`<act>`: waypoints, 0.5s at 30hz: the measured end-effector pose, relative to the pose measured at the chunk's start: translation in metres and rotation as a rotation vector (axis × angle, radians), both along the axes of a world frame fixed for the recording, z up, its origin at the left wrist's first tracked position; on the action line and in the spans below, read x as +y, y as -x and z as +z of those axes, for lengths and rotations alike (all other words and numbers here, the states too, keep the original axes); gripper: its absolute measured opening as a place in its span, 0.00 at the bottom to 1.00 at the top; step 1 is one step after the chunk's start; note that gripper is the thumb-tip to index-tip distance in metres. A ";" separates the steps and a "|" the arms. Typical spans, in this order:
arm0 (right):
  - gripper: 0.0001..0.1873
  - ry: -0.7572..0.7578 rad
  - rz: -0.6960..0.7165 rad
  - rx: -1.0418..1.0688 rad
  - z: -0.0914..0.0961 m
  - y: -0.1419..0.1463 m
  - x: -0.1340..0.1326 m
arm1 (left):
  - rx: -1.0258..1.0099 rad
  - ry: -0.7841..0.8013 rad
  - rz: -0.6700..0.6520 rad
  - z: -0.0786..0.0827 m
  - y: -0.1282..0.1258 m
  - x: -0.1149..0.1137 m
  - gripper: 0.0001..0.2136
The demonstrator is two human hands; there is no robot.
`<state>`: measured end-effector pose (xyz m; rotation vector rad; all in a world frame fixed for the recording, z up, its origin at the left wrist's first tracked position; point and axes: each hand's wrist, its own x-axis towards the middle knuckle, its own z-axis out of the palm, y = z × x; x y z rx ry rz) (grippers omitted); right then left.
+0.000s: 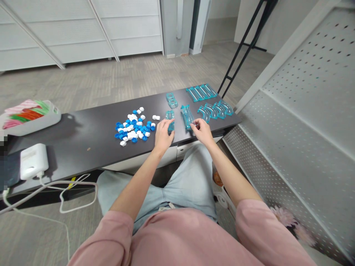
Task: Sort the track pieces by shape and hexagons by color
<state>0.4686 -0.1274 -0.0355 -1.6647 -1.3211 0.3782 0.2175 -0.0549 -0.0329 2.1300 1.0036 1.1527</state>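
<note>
My left hand (164, 135) is at the near end of a short row of small clear teal plastic pieces (170, 115), its curled fingers closed on the nearest one and partly hiding it. A stack of longer clear teal tube pieces (186, 115) lies just to the right. Its near right corner is pinched between the fingertips of my right hand (202, 131). Two more small teal pieces (172, 99) lie farther back. Blue and white hexagonal plastic pieces (134, 127) form a loose pile left of my left hand.
On the dark tabletop (83, 138), straight teal tubes (201, 92) lie at the back right, with curved ones (216, 111) in front. A white basket (33, 123) of colourful items and a white charger (34, 161) with cables stand left. A perforated white panel (288, 147) rises at right.
</note>
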 end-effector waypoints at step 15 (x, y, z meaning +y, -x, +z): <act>0.14 0.009 0.012 -0.012 0.001 -0.002 -0.001 | -0.029 0.083 -0.033 0.001 0.000 -0.002 0.16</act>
